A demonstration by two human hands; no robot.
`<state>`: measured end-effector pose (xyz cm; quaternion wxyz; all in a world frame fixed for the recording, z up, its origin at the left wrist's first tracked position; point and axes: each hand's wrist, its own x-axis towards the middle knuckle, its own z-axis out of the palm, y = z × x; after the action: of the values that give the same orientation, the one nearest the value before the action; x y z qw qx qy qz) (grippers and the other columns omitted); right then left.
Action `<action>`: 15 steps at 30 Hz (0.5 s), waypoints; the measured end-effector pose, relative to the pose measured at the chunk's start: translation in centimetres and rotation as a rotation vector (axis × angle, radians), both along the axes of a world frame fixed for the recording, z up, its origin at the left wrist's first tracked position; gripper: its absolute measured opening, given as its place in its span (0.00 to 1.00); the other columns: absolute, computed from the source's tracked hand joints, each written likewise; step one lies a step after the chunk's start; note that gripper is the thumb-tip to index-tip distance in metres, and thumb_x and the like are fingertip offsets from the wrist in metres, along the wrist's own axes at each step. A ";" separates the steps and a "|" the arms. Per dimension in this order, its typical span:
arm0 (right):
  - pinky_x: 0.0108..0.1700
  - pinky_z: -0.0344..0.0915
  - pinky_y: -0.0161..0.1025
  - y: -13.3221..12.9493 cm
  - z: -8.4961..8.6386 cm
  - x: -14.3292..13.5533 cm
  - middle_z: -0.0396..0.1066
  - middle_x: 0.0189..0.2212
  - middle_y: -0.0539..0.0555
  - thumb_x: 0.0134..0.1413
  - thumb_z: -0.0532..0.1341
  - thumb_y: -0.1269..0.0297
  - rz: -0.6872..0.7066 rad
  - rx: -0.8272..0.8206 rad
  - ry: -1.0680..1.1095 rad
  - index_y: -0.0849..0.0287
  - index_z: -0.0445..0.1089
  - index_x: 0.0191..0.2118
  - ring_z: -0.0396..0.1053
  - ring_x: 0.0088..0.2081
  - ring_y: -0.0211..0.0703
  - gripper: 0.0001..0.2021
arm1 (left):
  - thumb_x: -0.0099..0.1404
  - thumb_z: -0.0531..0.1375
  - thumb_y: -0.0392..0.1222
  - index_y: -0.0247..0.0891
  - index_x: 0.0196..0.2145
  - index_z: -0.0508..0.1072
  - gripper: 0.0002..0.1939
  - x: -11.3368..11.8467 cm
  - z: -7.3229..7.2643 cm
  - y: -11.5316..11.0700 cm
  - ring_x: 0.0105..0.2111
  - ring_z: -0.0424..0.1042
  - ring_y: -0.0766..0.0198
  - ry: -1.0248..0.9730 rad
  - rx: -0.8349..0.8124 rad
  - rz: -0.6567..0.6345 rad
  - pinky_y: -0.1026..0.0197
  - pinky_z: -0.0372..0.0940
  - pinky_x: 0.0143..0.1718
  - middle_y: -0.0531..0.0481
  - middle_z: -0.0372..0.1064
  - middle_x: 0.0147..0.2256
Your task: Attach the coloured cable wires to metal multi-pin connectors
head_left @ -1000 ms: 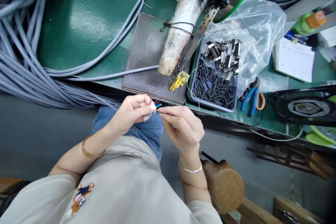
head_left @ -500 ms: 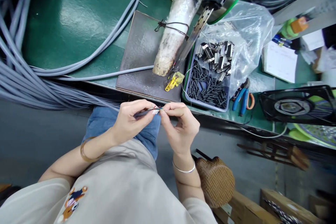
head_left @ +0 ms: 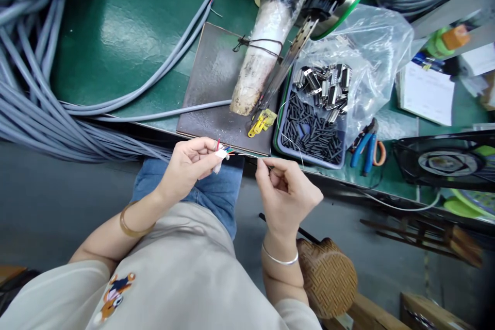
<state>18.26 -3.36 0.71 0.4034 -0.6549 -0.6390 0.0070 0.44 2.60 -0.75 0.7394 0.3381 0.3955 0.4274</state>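
My left hand (head_left: 193, 165) pinches the end of a cable, where a white piece (head_left: 221, 154) and thin coloured wires (head_left: 229, 150) stick out past the fingertips. To its right, my right hand (head_left: 284, 183) is closed in a pinch at the end of a thin pale strand (head_left: 249, 155) that runs toward the wires. Both hands are at the table's front edge, just below a dark board (head_left: 216, 72). On that board lie a yellow clip-like piece (head_left: 261, 122) and the tip of a wrapped white tube (head_left: 251, 69).
Grey cables (head_left: 34, 93) are heaped at the left. Right of the board, a tray (head_left: 309, 159) holds metal connectors (head_left: 330, 85) and black tubes (head_left: 309, 126). Blue-handled pliers (head_left: 364, 149), papers (head_left: 427, 93) and a fan (head_left: 444, 160) lie further right. A woven stool (head_left: 328, 278) stands below.
My right hand has moved right, away from my left hand, with the strand now stretched between them. The coloured wires and white piece show more clearly. The whole view has shifted slightly.
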 end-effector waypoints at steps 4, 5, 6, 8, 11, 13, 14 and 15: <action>0.25 0.54 0.32 0.6 -0.3 -0.6 0.57 0.19 0.41 0.59 0.66 0.72 0.058 0.015 -0.080 0.55 0.74 0.36 0.54 0.20 0.29 0.04 | 0.58 0.72 0.43 0.34 0.28 0.79 0.09 0.1 -0.2 -0.2 0.18 0.60 0.74 0.011 0.047 -0.008 0.70 0.52 0.18 0.53 0.67 0.20; 0.25 0.55 0.32 0.7 -0.2 -0.8 0.59 0.20 0.41 0.59 0.66 0.72 0.067 0.010 -0.057 0.55 0.73 0.35 0.55 0.20 0.29 0.04 | 0.58 0.71 0.42 0.34 0.28 0.78 0.09 0.1 -0.3 -0.2 0.18 0.60 0.74 0.014 0.066 -0.008 0.70 0.54 0.18 0.54 0.67 0.20; 0.25 0.56 0.32 0.7 0.1 -0.8 0.61 0.21 0.41 0.59 0.65 0.72 0.078 -0.005 -0.019 0.55 0.71 0.34 0.56 0.20 0.29 0.05 | 0.59 0.71 0.41 0.34 0.28 0.78 0.08 0.2 -0.2 -0.3 0.18 0.60 0.74 0.015 0.086 -0.006 0.70 0.55 0.18 0.54 0.67 0.20; 0.25 0.58 0.31 0.4 1.2 -0.8 0.64 0.22 0.42 0.59 0.65 0.72 0.129 -0.069 0.087 0.56 0.68 0.31 0.58 0.21 0.30 0.07 | 0.58 0.71 0.40 0.35 0.27 0.78 0.07 0.4 0.2 -0.3 0.18 0.60 0.74 0.021 0.107 -0.001 0.70 0.57 0.19 0.54 0.67 0.19; 0.25 0.61 0.31 -1.3 4.4 -0.1 0.68 0.24 0.44 0.60 0.63 0.73 0.293 -0.232 0.174 0.55 0.65 0.30 0.63 0.23 0.31 0.09 | 0.56 0.72 0.37 0.36 0.26 0.80 0.05 -0.2 1.8 -0.2 0.19 0.64 0.71 0.045 0.125 -0.008 0.68 0.60 0.21 0.53 0.69 0.20; 0.25 0.61 0.31 -2.9 6.7 1.0 0.69 0.23 0.43 0.61 0.63 0.73 0.397 -0.339 0.046 0.55 0.64 0.31 0.64 0.22 0.30 0.10 | 0.54 0.72 0.34 0.37 0.26 0.81 0.04 -1.5 3.3 0.1 0.21 0.66 0.70 0.061 0.143 -0.006 0.68 0.62 0.21 0.52 0.72 0.21; 0.25 0.60 0.32 -3.5 7.7 1.8 0.68 0.22 0.43 0.62 0.62 0.72 0.428 -0.387 -0.088 0.55 0.64 0.31 0.63 0.21 0.31 0.09 | 0.54 0.72 0.33 0.37 0.26 0.81 0.04 -2.4 3.9 0.4 0.22 0.67 0.70 0.058 0.126 0.020 0.68 0.63 0.22 0.51 0.73 0.24; 0.24 0.57 0.33 -4.0 8.4 2.8 0.65 0.20 0.43 0.64 0.61 0.70 0.384 -0.410 -0.256 0.55 0.64 0.31 0.61 0.20 0.31 0.09 | 0.52 0.73 0.33 0.38 0.26 0.81 0.05 -3.5 4.3 0.7 0.23 0.68 0.70 -0.003 0.081 0.075 0.67 0.64 0.24 0.51 0.74 0.25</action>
<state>21.04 -7.32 9.13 0.1704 -0.5853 -0.7821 0.1290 -3.08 3.31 3.58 0.7091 0.3520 0.3889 0.4711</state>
